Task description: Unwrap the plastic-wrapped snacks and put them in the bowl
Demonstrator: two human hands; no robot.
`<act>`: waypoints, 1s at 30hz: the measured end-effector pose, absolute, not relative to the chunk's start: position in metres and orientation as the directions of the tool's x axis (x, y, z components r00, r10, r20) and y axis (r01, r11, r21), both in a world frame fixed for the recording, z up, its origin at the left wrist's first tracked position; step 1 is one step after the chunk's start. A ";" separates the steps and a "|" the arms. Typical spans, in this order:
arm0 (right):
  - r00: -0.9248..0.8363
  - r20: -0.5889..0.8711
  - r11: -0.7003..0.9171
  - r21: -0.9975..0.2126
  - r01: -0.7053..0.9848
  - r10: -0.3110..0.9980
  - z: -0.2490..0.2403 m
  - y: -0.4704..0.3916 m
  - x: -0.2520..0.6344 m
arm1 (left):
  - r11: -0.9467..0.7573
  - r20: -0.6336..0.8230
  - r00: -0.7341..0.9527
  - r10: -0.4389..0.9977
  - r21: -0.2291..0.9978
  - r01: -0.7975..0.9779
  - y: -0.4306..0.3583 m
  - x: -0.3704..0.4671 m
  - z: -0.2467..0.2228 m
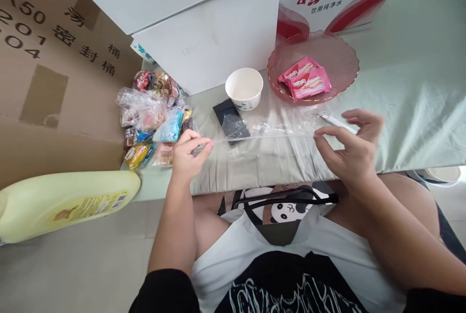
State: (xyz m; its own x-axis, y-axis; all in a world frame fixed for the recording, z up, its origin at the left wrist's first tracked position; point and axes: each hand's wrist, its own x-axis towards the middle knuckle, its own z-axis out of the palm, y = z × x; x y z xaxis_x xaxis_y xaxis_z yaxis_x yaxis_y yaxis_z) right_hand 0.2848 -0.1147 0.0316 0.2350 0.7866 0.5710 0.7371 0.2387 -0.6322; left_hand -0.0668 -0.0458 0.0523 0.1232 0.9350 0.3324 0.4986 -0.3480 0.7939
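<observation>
A clear plastic bag [269,144] is stretched between my two hands above the front of the cloth-covered surface. My left hand [190,154] pinches its left end between thumb and finger, beside a pile of wrapped snacks [169,126]. The right end is pinched by my right hand [351,143], with the other fingers raised. Behind the plastic lie a dark phone [230,120] and a white paper bowl [244,87], which stands open side up at the phone's upper edge. Pink wafer packs [307,80] lie in a pink glass dish [344,68].
White boxes [211,31] and a red-and-white carton [327,0] stand at the back. A brown cardboard box [54,60] is at the left, with a yellow bottle [73,201] before it. A white object [340,123] lies behind my right hand.
</observation>
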 end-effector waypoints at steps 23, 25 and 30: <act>-0.544 -0.351 -0.470 -0.878 -0.091 0.762 0.023 -0.124 0.228 | 0.507 -0.269 0.529 0.805 0.775 -0.378 -0.050 -0.003 0.052; -0.348 -0.367 -0.452 -0.868 -0.204 0.863 0.022 -0.120 0.229 | 0.556 -0.304 0.537 0.787 0.726 -0.405 -0.055 0.006 0.043; -0.162 -0.379 -0.410 -0.872 -0.268 0.911 0.014 -0.113 0.230 | 0.643 -0.412 0.617 0.671 0.738 -0.205 -0.071 0.030 0.033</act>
State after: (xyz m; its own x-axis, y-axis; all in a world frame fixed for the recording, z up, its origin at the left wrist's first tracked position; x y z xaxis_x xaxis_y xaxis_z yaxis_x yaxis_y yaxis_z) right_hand 0.2304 -0.1134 0.0135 -0.1622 0.9112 -0.3787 -0.2682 -0.4100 -0.8718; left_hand 0.0296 -0.0715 0.0325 0.6166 0.6706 -0.4124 -0.2050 0.6425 0.7383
